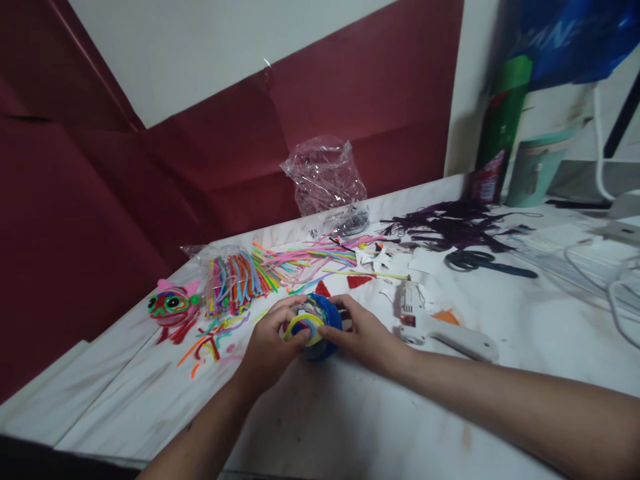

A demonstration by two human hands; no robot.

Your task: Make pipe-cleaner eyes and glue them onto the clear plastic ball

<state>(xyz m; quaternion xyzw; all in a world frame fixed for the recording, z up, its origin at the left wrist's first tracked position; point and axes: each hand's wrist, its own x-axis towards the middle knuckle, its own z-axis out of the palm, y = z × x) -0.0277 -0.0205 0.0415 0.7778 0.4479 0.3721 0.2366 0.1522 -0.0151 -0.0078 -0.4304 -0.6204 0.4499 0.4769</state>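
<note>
Between my two hands, just above the table, is a round blue craft piece [327, 317] with coloured pipe cleaners on its front. A yellow pipe cleaner loop [306, 320] shows on the side toward me. My left hand [273, 340] grips the left side, its thumb pressed near the yellow loop. My right hand [363, 333] closes on the right side, thumb on the front and fingers behind the blue edge. Some fingertips are hidden behind the piece. Right of my right hand lies a white hot glue gun [445, 330].
A finished-looking pink face craft [173, 307] stands at left, beside bundled pipe cleaners [237, 280] in clear plastic and loose scraps. Red felt-like pieces [360, 281], dark scissors [490, 263] and purple strands [445, 225] lie behind. A crumpled plastic bag [327, 177] leans on the wall.
</note>
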